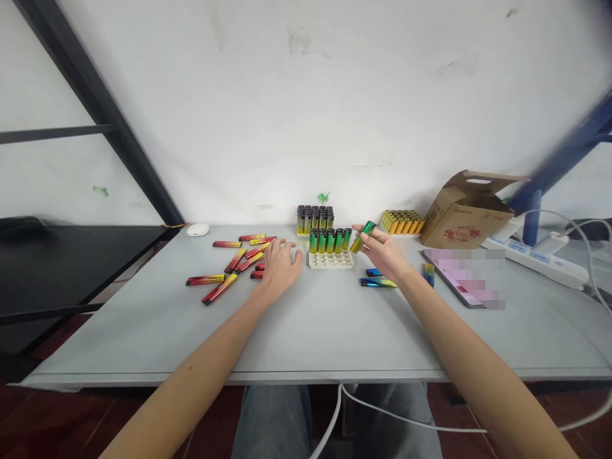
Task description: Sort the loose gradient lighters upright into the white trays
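Tilted between the fingers of my right hand [385, 255] is a green and yellow lighter [363, 236], just right of a white tray [331, 261] with holes. A row of green lighters [329, 241] stands upright along the tray's back; holes at its front show bare. My left hand [281, 264] is low over the table to the left of the tray, fingers apart and bent downward, with no object seen in them. Beside it, several red and yellow lighters [235, 260] lie scattered. Blue and yellow lighters [377, 282] lie under my right hand, partly hidden by it.
Behind the tray stands a block of dark-topped lighters [315, 220]. Yellow lighters [402, 222] fill another tray beside an open cardboard box [466, 213]. At the right are a tablet-like device [452, 277] and a power strip [540, 258] with cables. A white case [197, 229] sits back left.
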`<control>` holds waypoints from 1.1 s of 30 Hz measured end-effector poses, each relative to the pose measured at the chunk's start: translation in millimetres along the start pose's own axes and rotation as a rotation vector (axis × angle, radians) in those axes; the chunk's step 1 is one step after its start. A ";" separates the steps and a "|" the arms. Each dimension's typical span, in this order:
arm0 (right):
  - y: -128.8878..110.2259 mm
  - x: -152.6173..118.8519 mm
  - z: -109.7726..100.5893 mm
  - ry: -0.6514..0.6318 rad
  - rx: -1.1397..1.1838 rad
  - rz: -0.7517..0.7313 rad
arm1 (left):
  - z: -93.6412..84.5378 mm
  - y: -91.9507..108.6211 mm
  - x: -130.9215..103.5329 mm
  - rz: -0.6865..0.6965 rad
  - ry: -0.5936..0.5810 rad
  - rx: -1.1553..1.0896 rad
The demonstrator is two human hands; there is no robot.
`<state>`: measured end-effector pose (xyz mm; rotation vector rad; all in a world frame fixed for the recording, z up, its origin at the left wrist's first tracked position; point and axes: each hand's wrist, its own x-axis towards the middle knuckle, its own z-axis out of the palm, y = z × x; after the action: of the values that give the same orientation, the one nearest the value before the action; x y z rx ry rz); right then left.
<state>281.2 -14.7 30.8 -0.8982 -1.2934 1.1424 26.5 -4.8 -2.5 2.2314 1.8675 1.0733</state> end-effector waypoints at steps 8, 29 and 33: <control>15.4 8.6 -7.1 0.188 -0.175 -0.099 | 0.9 0.2 0.4 0.010 0.017 0.006; 33.0 5.4 -1.5 0.184 -0.691 -0.274 | 0.2 6.5 -4.4 0.047 -0.043 0.039; 32.6 3.3 -1.0 0.191 -0.766 -0.280 | 0.1 6.1 -4.1 0.044 -0.044 0.041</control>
<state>277.7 -3.7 0.2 -1.2836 -1.6571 0.3092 31.6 -10.0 -1.8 2.3089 1.8484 0.9921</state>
